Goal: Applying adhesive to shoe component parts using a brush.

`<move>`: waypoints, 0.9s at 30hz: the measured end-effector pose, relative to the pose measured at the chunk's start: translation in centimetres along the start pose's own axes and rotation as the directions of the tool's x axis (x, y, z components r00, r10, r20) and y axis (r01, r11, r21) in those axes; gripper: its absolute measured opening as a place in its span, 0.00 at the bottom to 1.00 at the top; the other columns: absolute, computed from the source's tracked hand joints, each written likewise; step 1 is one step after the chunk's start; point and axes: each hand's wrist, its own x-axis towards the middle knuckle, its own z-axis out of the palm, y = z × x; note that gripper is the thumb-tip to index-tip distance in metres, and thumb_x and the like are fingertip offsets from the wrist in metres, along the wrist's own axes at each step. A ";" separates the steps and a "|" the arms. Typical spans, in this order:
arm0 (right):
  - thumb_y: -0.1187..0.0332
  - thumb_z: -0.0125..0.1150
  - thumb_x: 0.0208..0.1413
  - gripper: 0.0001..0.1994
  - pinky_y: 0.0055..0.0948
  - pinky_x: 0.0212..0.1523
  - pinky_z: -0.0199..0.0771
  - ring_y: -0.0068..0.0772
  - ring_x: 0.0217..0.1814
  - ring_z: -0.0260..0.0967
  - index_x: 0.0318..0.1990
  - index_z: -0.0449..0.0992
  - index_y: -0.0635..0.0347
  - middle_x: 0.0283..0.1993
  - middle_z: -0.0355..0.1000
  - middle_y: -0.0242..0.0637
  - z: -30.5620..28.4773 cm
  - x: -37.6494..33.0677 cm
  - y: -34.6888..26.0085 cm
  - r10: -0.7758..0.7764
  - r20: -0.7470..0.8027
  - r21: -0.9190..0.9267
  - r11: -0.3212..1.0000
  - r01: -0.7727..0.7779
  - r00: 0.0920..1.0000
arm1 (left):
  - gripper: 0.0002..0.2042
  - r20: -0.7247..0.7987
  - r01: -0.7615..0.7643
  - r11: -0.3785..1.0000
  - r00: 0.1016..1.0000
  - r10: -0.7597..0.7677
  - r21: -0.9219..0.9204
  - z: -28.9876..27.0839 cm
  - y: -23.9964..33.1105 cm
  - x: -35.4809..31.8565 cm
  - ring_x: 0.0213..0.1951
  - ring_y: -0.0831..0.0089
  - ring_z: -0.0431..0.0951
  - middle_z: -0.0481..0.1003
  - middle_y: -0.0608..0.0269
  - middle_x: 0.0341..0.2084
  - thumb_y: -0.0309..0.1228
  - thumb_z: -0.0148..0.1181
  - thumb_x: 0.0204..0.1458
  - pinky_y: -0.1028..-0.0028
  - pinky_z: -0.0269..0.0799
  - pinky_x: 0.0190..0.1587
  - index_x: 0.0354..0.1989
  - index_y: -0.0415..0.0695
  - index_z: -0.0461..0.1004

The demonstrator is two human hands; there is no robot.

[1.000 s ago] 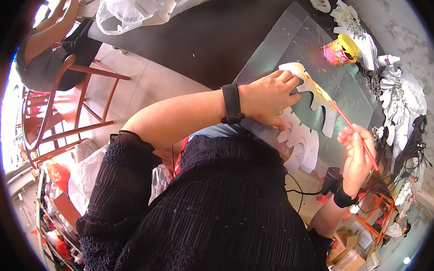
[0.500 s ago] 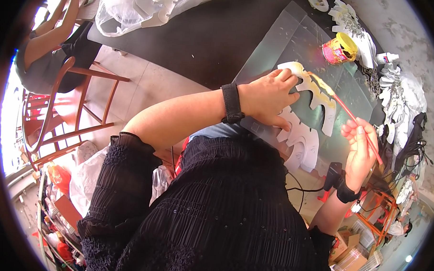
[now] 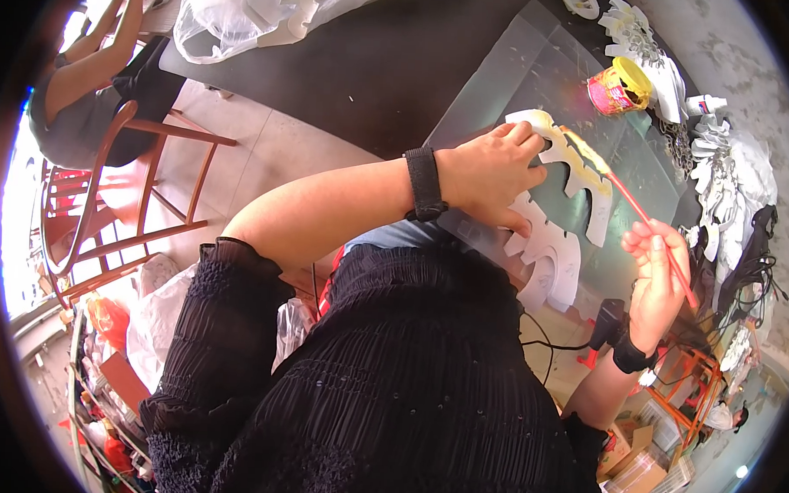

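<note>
On the glass sheet lies a curved white cut-out piece with notched edges, smeared yellowish along its upper end. The fingertips of my left hand press on that end and keep it down, while the thumb rests by a stack of similar white pieces nearer to me. In my right hand is a thin red-handled brush, pinched between thumb and fingers. Its yellow-coated tip touches the upper edge of the curved piece.
A yellow-rimmed, red-and-yellow tub stands on the glass sheet beyond my hands. Heaped white cut-outs and a small white bottle are on the right. A plastic bag lies far left, near a seated person and a wooden chair.
My right hand has shifted very slightly lower, and the brush tip has slid a little along the piece's edge. My left hand stays nearly in place.
</note>
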 end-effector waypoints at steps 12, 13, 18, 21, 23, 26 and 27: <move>0.73 0.45 0.58 0.09 0.29 0.38 0.73 0.32 0.34 0.71 0.42 0.68 0.70 0.36 0.71 0.44 -0.6 -0.5 0.1 0.033 0.022 -0.046 0.998 -0.032 0.999 | 0.37 0.023 0.025 0.999 0.999 -0.026 0.044 -0.2 0.1 0.2 0.48 0.58 0.61 0.63 0.49 0.40 0.55 0.59 0.38 0.65 0.58 0.54 0.47 0.32 0.66; 0.73 0.45 0.58 0.09 0.29 0.38 0.73 0.32 0.34 0.71 0.42 0.68 0.70 0.36 0.71 0.44 -0.7 -0.5 0.3 0.035 -0.004 -0.057 0.998 -0.035 0.999 | 0.37 0.013 0.018 0.999 1.000 -0.019 0.048 -0.1 0.1 0.2 0.48 0.58 0.61 0.63 0.49 0.40 0.55 0.59 0.38 0.65 0.58 0.54 0.47 0.32 0.66; 0.74 0.46 0.58 0.10 0.30 0.39 0.73 0.32 0.34 0.71 0.43 0.68 0.70 0.36 0.71 0.44 -0.8 -0.6 -0.3 -0.001 -0.042 -0.028 1.000 0.000 0.999 | 0.38 -0.002 0.012 0.998 1.000 -0.012 0.058 0.1 0.1 0.2 0.49 0.59 0.60 0.63 0.49 0.40 0.56 0.59 0.38 0.65 0.58 0.55 0.47 0.32 0.67; 0.73 0.46 0.58 0.10 0.29 0.39 0.72 0.32 0.34 0.71 0.43 0.68 0.70 0.36 0.71 0.45 -0.9 -0.6 -0.1 0.057 0.021 -0.044 0.997 -0.056 0.998 | 0.37 0.002 0.022 0.998 1.000 -0.022 0.064 0.0 0.1 0.2 0.49 0.58 0.60 0.63 0.49 0.40 0.56 0.59 0.38 0.65 0.58 0.55 0.47 0.32 0.67; 0.73 0.46 0.58 0.10 0.29 0.38 0.72 0.32 0.34 0.71 0.43 0.68 0.70 0.36 0.71 0.45 -1.1 -0.4 0.6 0.039 -0.007 -0.024 0.999 -0.040 0.999 | 0.37 0.027 0.026 0.998 0.999 -0.028 0.052 0.0 0.2 0.3 0.49 0.59 0.60 0.63 0.49 0.41 0.56 0.59 0.37 0.65 0.58 0.55 0.47 0.32 0.67; 0.73 0.46 0.58 0.10 0.29 0.38 0.72 0.33 0.34 0.71 0.43 0.68 0.70 0.36 0.71 0.45 -0.7 -0.4 0.4 -0.005 -0.039 -0.022 1.000 0.005 0.999 | 0.37 0.004 0.020 0.999 1.000 -0.021 0.044 -0.1 0.1 0.1 0.49 0.59 0.60 0.63 0.50 0.41 0.55 0.60 0.37 0.65 0.58 0.55 0.47 0.33 0.67; 0.73 0.46 0.58 0.10 0.29 0.38 0.72 0.33 0.34 0.71 0.43 0.68 0.69 0.36 0.71 0.45 -0.6 -0.4 0.3 -0.027 -0.049 -0.032 0.999 0.025 0.998 | 0.37 0.003 0.021 0.999 1.000 -0.021 0.043 -0.1 0.1 0.1 0.49 0.59 0.60 0.63 0.50 0.41 0.55 0.60 0.37 0.65 0.58 0.55 0.47 0.33 0.67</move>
